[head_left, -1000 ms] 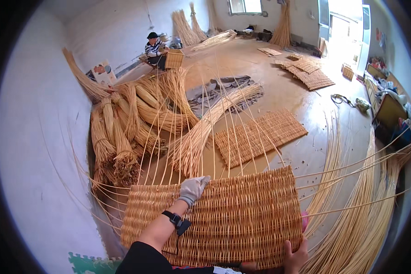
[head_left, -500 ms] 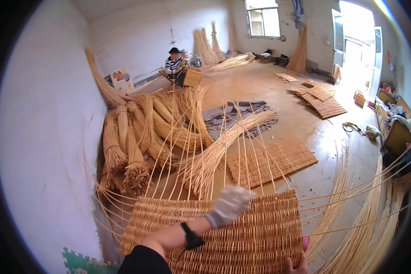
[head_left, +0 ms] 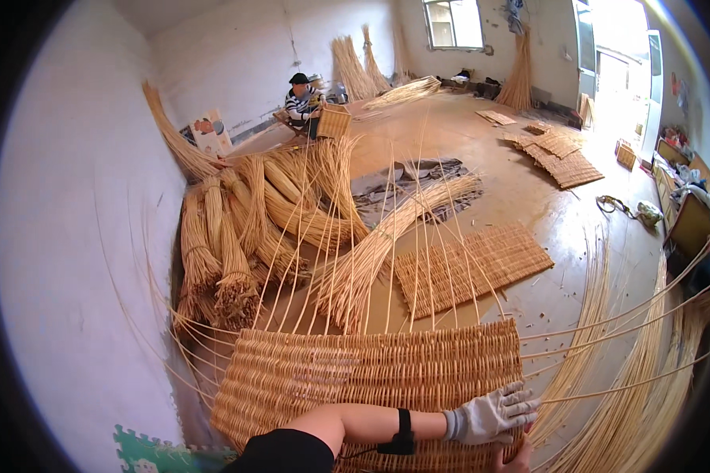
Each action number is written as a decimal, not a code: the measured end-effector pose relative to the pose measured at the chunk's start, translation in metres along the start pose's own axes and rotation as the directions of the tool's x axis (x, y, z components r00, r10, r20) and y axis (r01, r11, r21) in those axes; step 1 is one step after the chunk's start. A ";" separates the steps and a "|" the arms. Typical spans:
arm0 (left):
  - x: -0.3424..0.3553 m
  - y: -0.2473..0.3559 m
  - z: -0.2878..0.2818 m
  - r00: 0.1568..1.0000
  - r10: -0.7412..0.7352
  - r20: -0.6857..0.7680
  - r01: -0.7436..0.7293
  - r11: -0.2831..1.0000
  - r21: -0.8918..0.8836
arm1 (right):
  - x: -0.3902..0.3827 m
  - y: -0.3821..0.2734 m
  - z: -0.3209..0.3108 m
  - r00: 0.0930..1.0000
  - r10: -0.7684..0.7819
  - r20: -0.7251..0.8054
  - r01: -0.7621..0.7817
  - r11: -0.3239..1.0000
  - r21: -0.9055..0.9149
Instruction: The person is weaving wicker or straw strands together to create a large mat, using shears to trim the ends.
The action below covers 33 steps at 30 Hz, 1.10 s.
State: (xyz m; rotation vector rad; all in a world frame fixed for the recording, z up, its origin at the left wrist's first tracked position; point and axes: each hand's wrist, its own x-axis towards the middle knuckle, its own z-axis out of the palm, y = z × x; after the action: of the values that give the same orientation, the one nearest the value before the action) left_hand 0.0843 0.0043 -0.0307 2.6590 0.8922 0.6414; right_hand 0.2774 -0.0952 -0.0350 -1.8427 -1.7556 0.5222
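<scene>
A woven wicker panel (head_left: 292,378) stretches in front of me, with long bare stakes sticking out of its far edge and both sides. My left hand (head_left: 493,414), in a pale grey work glove, lies flat across the panel's right edge. Its fingers are stretched out toward the right. A black band circles that wrist. Just below it, my bare right hand (head_left: 517,457) grips the panel's lower right edge, partly cut off by the picture's border.
Tied wicker bundles (head_left: 233,268) are heaped at the left wall. Beyond my panel lie a loose bundle of rods (head_left: 394,236) and another woven panel (head_left: 473,268). Long rods (head_left: 623,378) spread along the right. A seated person (head_left: 301,106) handles a wicker piece at the back.
My gloved left hand has moved from the panel's far edge right and toward me, onto its right edge. The right hand stays at the lower right edge.
</scene>
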 end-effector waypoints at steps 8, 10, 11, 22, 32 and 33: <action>0.003 0.004 0.000 0.996 -0.058 -0.066 0.059 0.998 0.010 | 0.009 -0.001 -0.005 0.999 0.008 0.039 -0.008 1.000 0.003; 0.002 0.002 0.002 0.993 -0.041 -0.107 0.043 0.999 0.021 | 0.010 -0.002 -0.007 0.999 0.007 0.045 -0.007 1.000 -0.004; 0.001 0.000 0.005 0.993 -0.044 -0.109 0.046 0.999 0.022 | 0.011 -0.003 -0.007 0.999 -0.001 0.049 0.001 1.000 -0.007; 0.003 0.023 -0.024 0.990 -0.055 -0.130 0.057 0.998 0.016 | -0.015 0.032 -0.043 0.993 -0.116 0.001 0.116 0.993 -0.012; 0.015 0.047 -0.023 0.998 0.061 -0.029 -0.048 0.941 0.335 | -0.200 0.354 0.116 0.605 0.792 0.081 -0.796 0.605 0.035; 0.018 0.051 -0.023 0.998 0.059 -0.025 -0.047 0.937 0.345 | -0.231 0.368 0.127 0.563 0.793 0.234 -0.798 0.595 -0.097</action>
State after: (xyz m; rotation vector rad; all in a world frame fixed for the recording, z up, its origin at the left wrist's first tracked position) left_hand 0.1118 -0.0213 0.0145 2.9988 1.0285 0.5914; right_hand 0.4711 -0.3128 -0.3814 -2.6096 -0.9011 1.1574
